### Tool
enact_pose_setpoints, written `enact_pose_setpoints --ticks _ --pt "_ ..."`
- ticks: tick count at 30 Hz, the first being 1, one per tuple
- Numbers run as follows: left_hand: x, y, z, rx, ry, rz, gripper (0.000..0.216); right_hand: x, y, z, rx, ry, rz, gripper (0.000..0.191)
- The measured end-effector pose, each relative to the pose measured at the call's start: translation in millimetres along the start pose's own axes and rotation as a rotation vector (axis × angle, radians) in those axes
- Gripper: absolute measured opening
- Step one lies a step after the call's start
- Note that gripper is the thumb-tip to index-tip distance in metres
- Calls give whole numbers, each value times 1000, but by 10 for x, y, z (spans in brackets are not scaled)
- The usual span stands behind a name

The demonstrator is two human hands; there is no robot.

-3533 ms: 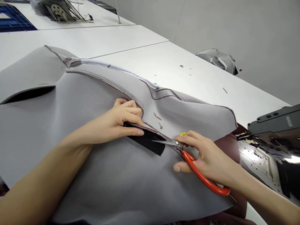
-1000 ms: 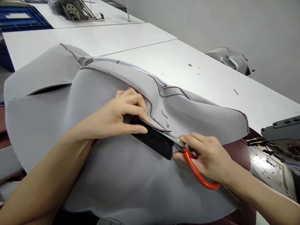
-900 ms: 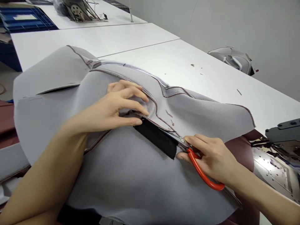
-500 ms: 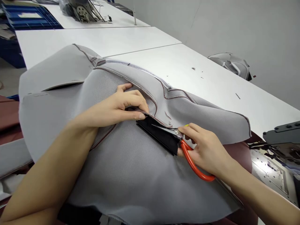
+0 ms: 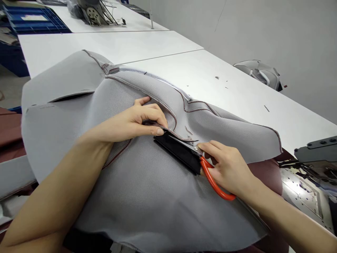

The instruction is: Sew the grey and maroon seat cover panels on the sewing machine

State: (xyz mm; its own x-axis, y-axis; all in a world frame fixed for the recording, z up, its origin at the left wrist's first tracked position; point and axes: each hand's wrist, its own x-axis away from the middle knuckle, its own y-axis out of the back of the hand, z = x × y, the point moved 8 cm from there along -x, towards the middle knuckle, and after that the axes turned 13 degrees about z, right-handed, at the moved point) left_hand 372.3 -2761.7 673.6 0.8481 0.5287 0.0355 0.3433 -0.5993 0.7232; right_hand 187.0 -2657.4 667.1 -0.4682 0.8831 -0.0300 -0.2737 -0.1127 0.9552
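A large grey sewn fabric cover (image 5: 147,189) with dark red seam edges lies spread before me. My left hand (image 5: 149,121) pinches the seam at the upper end of a black fabric strip (image 5: 176,154), thumb on top. In my right hand (image 5: 223,161) is a pair of scissors (image 5: 214,182) with red handles. Their blades lie along the seam edge above the black strip, pointing toward my left thumb, and look nearly closed. A thin dark sliver of trimming sticks out by the blades. Part of the right fingers is hidden behind the handle.
The white table (image 5: 184,45) stretches behind the cover, with small scraps (image 5: 217,77) on it. Sewing machine parts (image 5: 316,158) stand at the right edge, another machine (image 5: 93,14) at the back. A blue crate (image 5: 37,21) is at far left, a grey bundle (image 5: 260,73) by the wall.
The scissors have moved slightly up and left along the seam, and their blades have closed. A cut sliver now stands out beside them. My left hand keeps its pinch, almost unmoved.
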Motion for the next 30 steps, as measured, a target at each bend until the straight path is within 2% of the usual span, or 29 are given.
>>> enact_pose_setpoints --ticks 3,9,17,30 --pt "2 5 20 21 -3 2 22 -89 5 34 12 9 5 30" --pt "-4 -7 41 53 -14 4 17 -59 -9 49 -11 70 -54 21" --pt "-15 -27 31 50 -21 18 17 -129 2 91 92 45 -1 27" --pt "-49 -83 78 44 11 60 21 -113 -108 24 64 79 -8 28"
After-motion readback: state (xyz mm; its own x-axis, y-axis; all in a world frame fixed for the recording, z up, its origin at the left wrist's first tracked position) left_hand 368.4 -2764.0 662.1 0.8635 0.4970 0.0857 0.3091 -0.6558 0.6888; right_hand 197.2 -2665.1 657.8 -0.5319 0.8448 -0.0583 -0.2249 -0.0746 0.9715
